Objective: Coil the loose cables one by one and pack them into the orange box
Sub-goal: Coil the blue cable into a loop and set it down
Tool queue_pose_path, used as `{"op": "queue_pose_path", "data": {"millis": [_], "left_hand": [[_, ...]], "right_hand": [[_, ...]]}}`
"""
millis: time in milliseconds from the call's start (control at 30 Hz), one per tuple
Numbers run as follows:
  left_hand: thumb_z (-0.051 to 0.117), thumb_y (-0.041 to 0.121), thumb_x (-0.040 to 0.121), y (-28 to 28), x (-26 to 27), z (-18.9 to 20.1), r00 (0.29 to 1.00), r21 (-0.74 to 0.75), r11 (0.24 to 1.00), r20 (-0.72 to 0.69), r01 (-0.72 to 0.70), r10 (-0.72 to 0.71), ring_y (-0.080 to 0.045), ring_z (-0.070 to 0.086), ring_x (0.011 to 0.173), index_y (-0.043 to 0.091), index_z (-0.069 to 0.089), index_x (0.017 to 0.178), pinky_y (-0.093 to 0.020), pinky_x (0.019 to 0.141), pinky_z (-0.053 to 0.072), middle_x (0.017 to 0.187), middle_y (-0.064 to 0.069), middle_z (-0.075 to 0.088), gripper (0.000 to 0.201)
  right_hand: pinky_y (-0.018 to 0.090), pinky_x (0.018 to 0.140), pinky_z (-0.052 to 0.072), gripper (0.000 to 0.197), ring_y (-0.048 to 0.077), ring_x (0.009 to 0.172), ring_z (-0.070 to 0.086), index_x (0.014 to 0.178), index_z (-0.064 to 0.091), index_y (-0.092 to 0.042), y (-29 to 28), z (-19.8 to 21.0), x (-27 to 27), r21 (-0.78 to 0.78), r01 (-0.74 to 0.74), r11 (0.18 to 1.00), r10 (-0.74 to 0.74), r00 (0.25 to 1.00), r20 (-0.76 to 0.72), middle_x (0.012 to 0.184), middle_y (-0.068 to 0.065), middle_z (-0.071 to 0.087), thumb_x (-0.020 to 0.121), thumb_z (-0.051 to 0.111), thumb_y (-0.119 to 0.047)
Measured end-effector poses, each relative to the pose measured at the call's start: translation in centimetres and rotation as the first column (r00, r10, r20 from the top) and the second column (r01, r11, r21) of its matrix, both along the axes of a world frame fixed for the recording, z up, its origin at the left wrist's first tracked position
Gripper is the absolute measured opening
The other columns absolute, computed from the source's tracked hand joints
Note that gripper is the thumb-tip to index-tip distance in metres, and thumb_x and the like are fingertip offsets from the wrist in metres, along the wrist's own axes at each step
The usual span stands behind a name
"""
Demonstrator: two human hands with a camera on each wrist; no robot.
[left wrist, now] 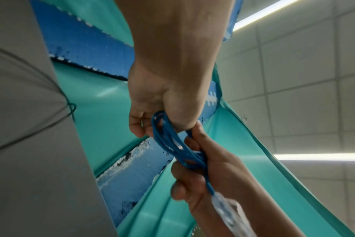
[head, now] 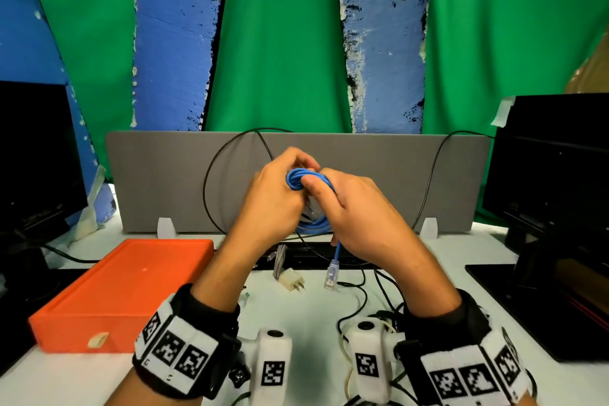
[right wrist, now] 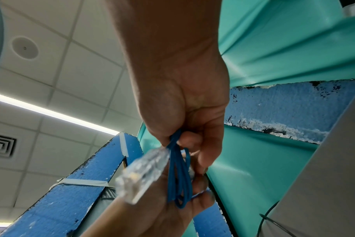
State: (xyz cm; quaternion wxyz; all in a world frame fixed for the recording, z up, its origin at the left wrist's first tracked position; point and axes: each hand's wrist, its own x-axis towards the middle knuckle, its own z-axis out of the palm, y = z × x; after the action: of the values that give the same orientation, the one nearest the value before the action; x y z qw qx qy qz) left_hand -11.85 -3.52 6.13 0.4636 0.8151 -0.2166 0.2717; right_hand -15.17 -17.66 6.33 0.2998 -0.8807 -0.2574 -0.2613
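Together left hand [head: 275, 196] and right hand [head: 357, 211] grip coiled blue cable [head: 298, 179].

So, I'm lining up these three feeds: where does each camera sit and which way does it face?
Head: worn on the head, looking forward and down at both hands, wristbands, orange plastic box.
Left wrist: looks up along the left hand toward the ceiling.
Right wrist: looks up along the right hand toward the ceiling.
All three share the coiled blue network cable gripped by both hands.
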Motion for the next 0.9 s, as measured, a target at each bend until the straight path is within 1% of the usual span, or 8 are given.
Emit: {"op": "queue_pose_path", "data": {"millis": [233,367,467,567,633,733,833,900], "left_hand": [[0.066,0.029,0.092,1.7,0.5,0.1,0.970,0.207,0.948,-0.089,0.241,-0.227,-0.022,0.064,0.075,0.020,0.068,0.092,-0.049,0.076,0.053,0.083,-0.007,0.069,0.009],[0.062,0.049,0.089,3.1,0.7,0.4,0.871,-0.073,0.874,-0.081,0.480,-0.485,-0.024,0.044,0.069,0.017,0.073,0.091,-0.038,0.067,0.038,0.071,-0.022,0.049,0.035],[0.053,0.065,0.086,3.1,0.4,0.6,0.895,-0.226,0.887,-0.104,0.404,-0.434,-0.022,0.028,0.057,0.012,0.073,0.079,-0.033,0.057,0.030,0.054,-0.010,0.031,0.058],[0.043,0.070,0.089,2.8,0.0,0.7,0.941,0.106,0.945,-0.177,0.310,-0.289,-0.022,0.029,0.051,0.013,0.058,0.061,-0.034,0.056,0.029,0.050,0.003,0.036,0.066],[0.028,0.066,0.095,2.8,-0.8,1.0,0.933,0.250,0.920,-0.276,0.301,-0.230,-0.024,0.049,0.051,0.022,0.069,0.067,-0.036,0.065,0.044,0.048,0.003,0.053,0.067],[0.006,0.074,0.091,2.8,-1.6,1.2,0.863,0.093,0.941,-0.437,0.325,-0.255,-0.021,0.072,0.078,0.018,0.076,0.092,-0.039,0.094,0.044,0.071,-0.013,0.074,0.090],[0.007,0.075,0.085,1.6,-1.8,1.2,0.887,-0.176,0.937,-0.308,0.303,-0.345,-0.018,0.073,0.091,0.019,0.070,0.114,-0.038,0.094,0.052,0.093,-0.009,0.076,0.089],[0.013,0.069,0.088,0.5,-1.8,1.1,0.901,-0.293,0.892,-0.165,0.345,-0.402,-0.015,0.073,0.095,0.020,0.067,0.118,-0.033,0.086,0.057,0.102,-0.003,0.076,0.080]], "right_hand": [[0.044,0.064,0.052,0.043,0.022,0.057,0.059,0.085,0.061,-0.012,-1.7,0.0,1.0,0.053,-0.043,0.998,0.049,0.992,-0.115,0.061,-0.002,0.048,0.105,0.041,-0.044],[0.051,0.053,0.055,0.042,0.018,0.044,0.056,0.068,0.050,-0.023,-2.9,0.5,0.6,0.190,-0.107,0.976,0.140,0.976,-0.168,0.062,0.004,0.041,0.105,0.042,-0.042],[0.050,0.052,0.055,0.043,0.018,0.042,0.056,0.071,0.046,-0.017,-3.2,0.9,0.1,0.218,-0.108,0.970,0.145,0.977,-0.159,0.061,0.004,0.042,0.104,0.042,-0.043],[0.040,0.047,0.053,0.043,0.016,0.042,0.053,0.072,0.047,-0.015,-3.1,1.0,0.1,0.235,-0.072,0.969,0.097,0.991,-0.096,0.064,0.003,0.044,0.104,0.042,-0.042],[0.038,0.045,0.051,0.045,0.016,0.043,0.051,0.074,0.047,-0.010,-3.0,1.0,0.4,0.240,-0.042,0.970,0.056,0.997,-0.055,0.066,0.006,0.044,0.105,0.041,-0.042],[0.033,0.043,0.049,0.047,0.017,0.044,0.052,0.079,0.049,-0.004,-3.0,0.8,0.6,0.235,-0.030,0.972,0.041,0.998,-0.045,0.069,0.011,0.047,0.105,0.040,-0.042],[0.040,0.050,0.053,0.042,0.011,0.046,0.053,0.075,0.053,-0.016,-2.4,0.7,0.4,0.200,-0.065,0.978,0.078,0.995,-0.056,0.066,-0.002,0.050,0.105,0.040,-0.042],[0.019,0.049,0.048,0.036,-0.001,0.046,0.057,0.074,0.055,-0.030,-1.9,0.6,0.4,0.201,-0.102,0.974,0.116,0.992,-0.058,0.063,-0.017,0.057,0.106,0.040,-0.037]]}}
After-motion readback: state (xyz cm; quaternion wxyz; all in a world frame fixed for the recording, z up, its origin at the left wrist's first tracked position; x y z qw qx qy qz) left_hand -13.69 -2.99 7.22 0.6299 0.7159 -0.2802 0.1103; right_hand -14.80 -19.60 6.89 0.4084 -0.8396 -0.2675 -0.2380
